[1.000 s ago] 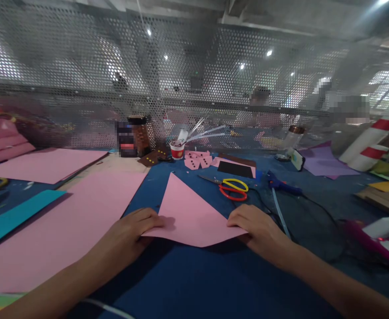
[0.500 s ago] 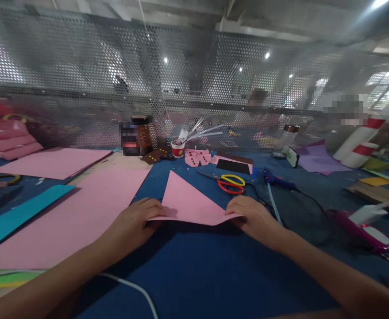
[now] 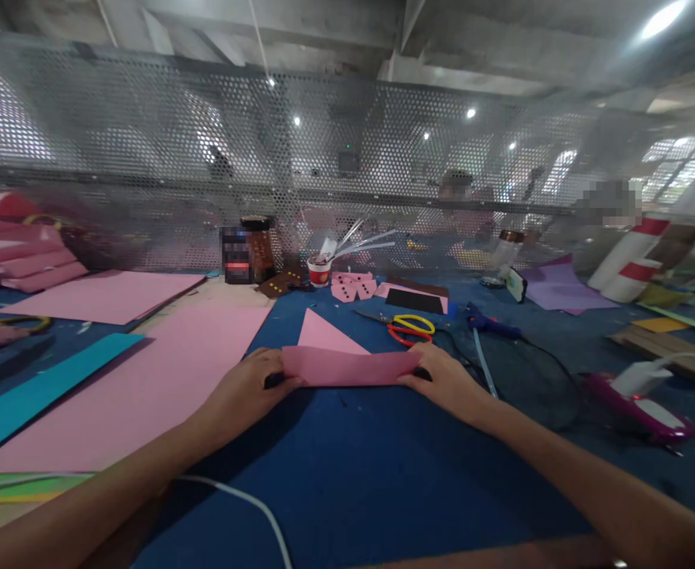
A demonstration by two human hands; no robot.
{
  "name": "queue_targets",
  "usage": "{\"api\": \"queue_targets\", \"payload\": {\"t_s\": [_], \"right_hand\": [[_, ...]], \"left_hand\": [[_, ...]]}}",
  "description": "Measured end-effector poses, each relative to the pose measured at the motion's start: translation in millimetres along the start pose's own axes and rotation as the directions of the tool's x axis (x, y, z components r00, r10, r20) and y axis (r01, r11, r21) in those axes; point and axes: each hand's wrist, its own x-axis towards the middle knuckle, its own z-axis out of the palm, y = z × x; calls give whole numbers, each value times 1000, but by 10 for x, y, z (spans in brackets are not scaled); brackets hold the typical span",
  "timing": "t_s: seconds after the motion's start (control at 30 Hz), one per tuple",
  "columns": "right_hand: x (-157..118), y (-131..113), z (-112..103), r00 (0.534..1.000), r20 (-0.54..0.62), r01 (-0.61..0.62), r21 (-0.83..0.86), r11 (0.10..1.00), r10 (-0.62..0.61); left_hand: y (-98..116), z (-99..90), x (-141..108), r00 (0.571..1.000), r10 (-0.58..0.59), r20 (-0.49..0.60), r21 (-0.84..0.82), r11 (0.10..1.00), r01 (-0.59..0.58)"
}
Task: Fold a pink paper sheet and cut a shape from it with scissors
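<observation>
My left hand [image 3: 264, 383] and my right hand [image 3: 439, 375] each have their fingers closed in a pinch, one at either end of the same pink paper [image 3: 350, 367]. It spans the space between my fingertips: a darker folded band runs straight from one pinch to the other, and a paler triangular part rises beyond it, its peak pointing away from me and nearer my left fingers. Whether the band's near edge touches the blue table [image 3: 347, 474] all along, I can't tell from up here.

Just beyond my right fingers I've got scissors [image 3: 411, 325] with one yellow and one red handle, the blades pointing left. Farther out and to the right of those fingers is a blue glue gun [image 3: 501, 325]. A magenta power strip [image 3: 644, 412] sits well to the right of my right hand. Past the triangle's peak, ahead of my fingers, are a red and white cup [image 3: 319, 273] and a pink cut-out [image 3: 353, 286] with dark dots. Left of my left fingers lies a large pink sheet [image 3: 181, 363], with a teal strip [image 3: 56, 383] across it, farther left. A white cable [image 3: 255, 506] curves nearer me than the left fingers.
</observation>
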Motion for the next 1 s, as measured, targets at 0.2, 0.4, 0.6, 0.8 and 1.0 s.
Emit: {"api": "queue_targets", "payload": {"t_s": [0.2, 0.4, 0.6, 0.8, 1.0], "right_hand": [[21, -21, -9, 1000, 21, -20, -55, 998, 21], [28, 1, 8, 999, 23, -37, -39, 999, 38], [50, 8, 25, 996, 40, -79, -54, 995, 81], [50, -22, 17, 996, 38, -76, -62, 995, 79], [54, 0, 42, 998, 15, -61, -84, 995, 62]], "left_hand": [[21, -2, 11, 999, -46, -5, 22, 999, 46], [19, 13, 22, 997, -71, -7, 64, 995, 71], [33, 9, 34, 997, -79, 1, 77, 994, 79], [37, 4, 36, 997, -76, -13, 76, 994, 76], [40, 7, 44, 997, -68, -24, 68, 995, 69]]}}
